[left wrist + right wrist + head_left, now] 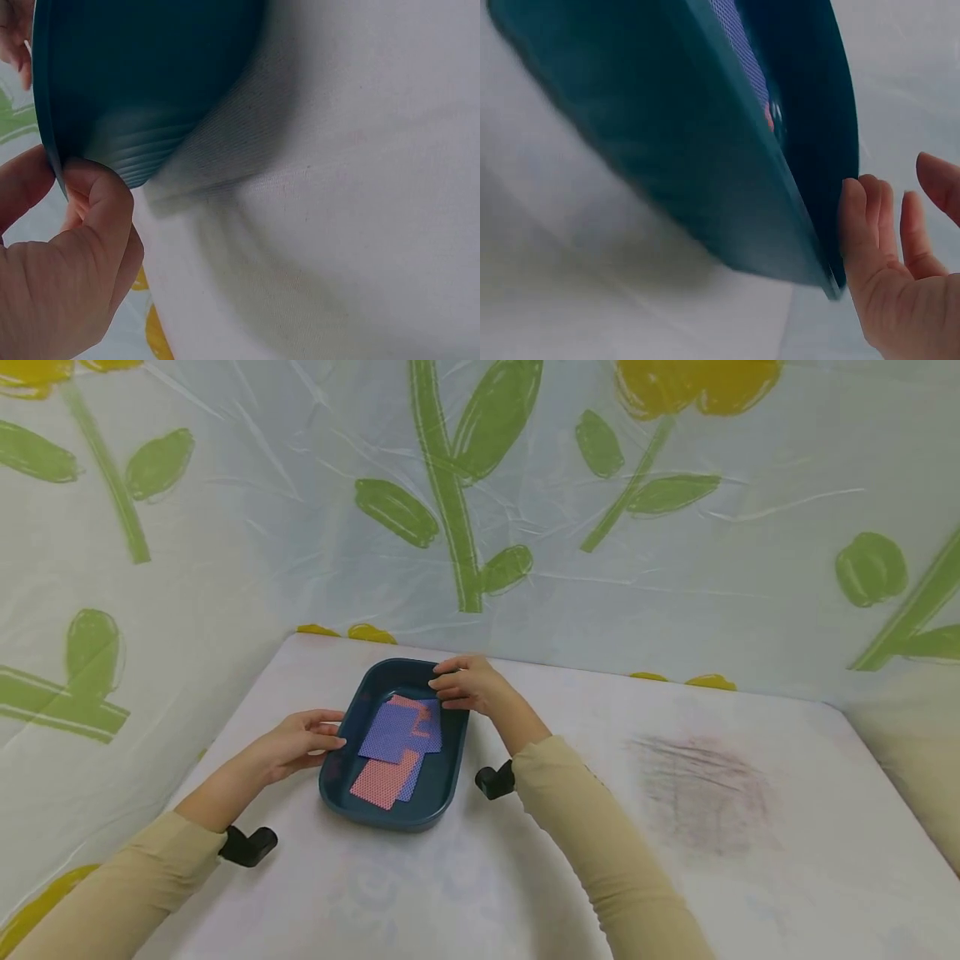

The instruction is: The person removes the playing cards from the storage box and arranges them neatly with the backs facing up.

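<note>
A dark teal tray (423, 812) with rounded corners and raised sides is on the white-covered table. Flat rectangular pieces lie overlapping inside it, some with a fine blue pattern (388, 732) and some with a pink-red one (384, 779). At the tray's left side is my left hand (298, 745); in the left wrist view its thumb and finger pinch the rim. My right hand (472, 687) is over the far right corner, its fingers extended and spread. In the right wrist view those fingertips (853, 196) meet the rim while the thumb stands apart.
The table (570, 877) has a dark smudged patch (708, 789) on its right side. A pale curtain (315, 527) with green leaves and yellow flowers hangs behind and at the sides. Black wrist camera mounts (249, 847) jut from both sleeves.
</note>
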Tool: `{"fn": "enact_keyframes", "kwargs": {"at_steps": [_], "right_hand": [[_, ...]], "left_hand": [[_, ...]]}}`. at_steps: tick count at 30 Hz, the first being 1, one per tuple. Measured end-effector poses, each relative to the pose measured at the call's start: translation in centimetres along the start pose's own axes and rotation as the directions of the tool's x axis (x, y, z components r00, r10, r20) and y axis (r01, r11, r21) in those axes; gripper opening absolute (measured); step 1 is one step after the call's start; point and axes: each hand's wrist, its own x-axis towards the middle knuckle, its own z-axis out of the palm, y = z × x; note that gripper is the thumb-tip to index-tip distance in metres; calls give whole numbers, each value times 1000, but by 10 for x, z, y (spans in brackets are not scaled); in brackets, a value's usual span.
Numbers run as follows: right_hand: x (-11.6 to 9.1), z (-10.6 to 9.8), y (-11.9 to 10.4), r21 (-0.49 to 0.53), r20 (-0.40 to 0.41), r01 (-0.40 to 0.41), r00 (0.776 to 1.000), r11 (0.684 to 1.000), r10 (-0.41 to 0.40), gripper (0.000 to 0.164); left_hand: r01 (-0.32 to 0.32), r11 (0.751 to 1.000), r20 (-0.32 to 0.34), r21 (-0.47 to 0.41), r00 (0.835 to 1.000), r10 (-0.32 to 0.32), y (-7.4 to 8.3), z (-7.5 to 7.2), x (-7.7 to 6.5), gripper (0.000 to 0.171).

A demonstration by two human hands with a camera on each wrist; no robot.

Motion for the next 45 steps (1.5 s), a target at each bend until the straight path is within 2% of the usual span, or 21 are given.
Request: {"fn": "enact_keyframes", "kwargs": {"at_steps": [6,9,11,13,16,19,23,29,32,34,43,45], "right_hand": [[10,29,9,71,-52,-94,994,993,97,46],[13,44,16,105,-136,-150,977,983,163,45],[16,53,21,88,-208,-164,962,983,179,42],[19,60,25,22,-270,-158,950,987,158,40],[20,66,31,-192,-315,-136,947,972,70,44],[17,71,33,-383,-311,-120,951,916,-5,63],[13,76,34,-555,-286,-111,956,824,-64,85],[19,83,39,-727,-268,-144,960,672,-85,98],[24,84,41,-786,-262,-149,959,600,-106,98],[26,84,41,-810,-259,-147,958,568,-121,95],[28,77,41,-791,-292,-142,942,594,-163,74],[27,76,41,-779,-300,-139,939,612,-168,68]], "left_hand": [[2,1000,2,-19,1000,-2,0,0,0,59],[-2,1000,6,-20,1000,2,0,0,-1,59],[0,1000,6,-18,1000,0,0,-1,-2,60],[-2,1000,8,-19,1000,2,0,0,-1,60],[-4,1000,9,-19,1000,4,1,1,-1,60],[-7,1000,14,-9,1000,7,2,1,-2,60],[0,1000,13,-10,1000,0,3,1,-2,59],[-1,1000,17,-9,1000,1,4,1,-1,59],[-5,1000,24,-7,1000,5,4,1,-1,59],[-11,1000,28,-9,1000,11,4,1,-1,58],[-8,1000,19,2,1000,8,4,0,-1,57],[-7,1000,18,2,1000,7,4,0,-1,57]]}}
